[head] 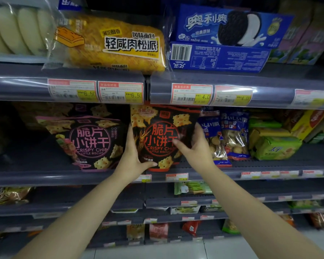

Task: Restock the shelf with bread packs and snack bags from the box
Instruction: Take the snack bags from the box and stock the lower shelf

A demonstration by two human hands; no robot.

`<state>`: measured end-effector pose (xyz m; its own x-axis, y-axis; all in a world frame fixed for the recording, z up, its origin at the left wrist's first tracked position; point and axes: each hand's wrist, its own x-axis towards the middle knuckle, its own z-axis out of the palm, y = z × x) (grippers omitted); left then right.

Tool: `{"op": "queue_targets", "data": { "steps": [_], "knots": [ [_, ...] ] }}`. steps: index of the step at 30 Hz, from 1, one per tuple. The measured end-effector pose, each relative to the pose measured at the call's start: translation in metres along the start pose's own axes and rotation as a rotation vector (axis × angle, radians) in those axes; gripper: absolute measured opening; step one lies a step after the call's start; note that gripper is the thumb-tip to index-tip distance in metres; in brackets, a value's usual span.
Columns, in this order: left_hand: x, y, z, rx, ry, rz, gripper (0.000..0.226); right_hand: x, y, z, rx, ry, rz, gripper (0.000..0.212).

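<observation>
Stood upright between the two hands: the red-print biscuit bag (pixel 160 135), long axis vertical, base at the lip of the middle shelf (pixel 45 177). Clasped at its left edge by the left hand (pixel 134 157), thumb curled under the bottom corner; clasped at its right edge by the right hand (pixel 194 146), thumb laid across the front. Neither hand nearer; both at the bag. Just left of the grip, the pink-print bag (pixel 88 141), almost touching. Just right, blue cookie packs (pixel 224 135). Judged next: straight back into the gap, kept upright.

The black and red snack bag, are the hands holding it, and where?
Yes: left hand grips the black and red snack bag at its lower left edge, right hand its right edge.
</observation>
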<state>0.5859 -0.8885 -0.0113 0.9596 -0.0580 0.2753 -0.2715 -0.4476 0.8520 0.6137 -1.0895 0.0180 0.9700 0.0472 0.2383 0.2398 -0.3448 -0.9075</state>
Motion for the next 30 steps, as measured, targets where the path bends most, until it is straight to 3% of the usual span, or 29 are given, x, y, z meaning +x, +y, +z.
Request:
{"op": "queue_targets", "data": {
  "steps": [5,18,25,30],
  "knots": [
    [0.0,-0.013,0.009,-0.03,0.009,-0.06,0.125,-0.008,0.025,0.014,-0.077,-0.013,0.084,0.091],
    [0.002,-0.027,0.014,0.076,0.027,-0.046,0.122,-0.013,0.031,0.028,-0.074,0.035,0.065,0.083],
    [0.002,-0.024,0.014,0.1,0.019,-0.077,0.122,-0.019,0.036,0.037,-0.035,0.08,0.107,0.057],
    [-0.003,-0.031,0.004,0.132,0.092,-0.078,0.1,-0.024,0.036,0.042,0.053,0.139,0.131,0.06]
  ]
}}
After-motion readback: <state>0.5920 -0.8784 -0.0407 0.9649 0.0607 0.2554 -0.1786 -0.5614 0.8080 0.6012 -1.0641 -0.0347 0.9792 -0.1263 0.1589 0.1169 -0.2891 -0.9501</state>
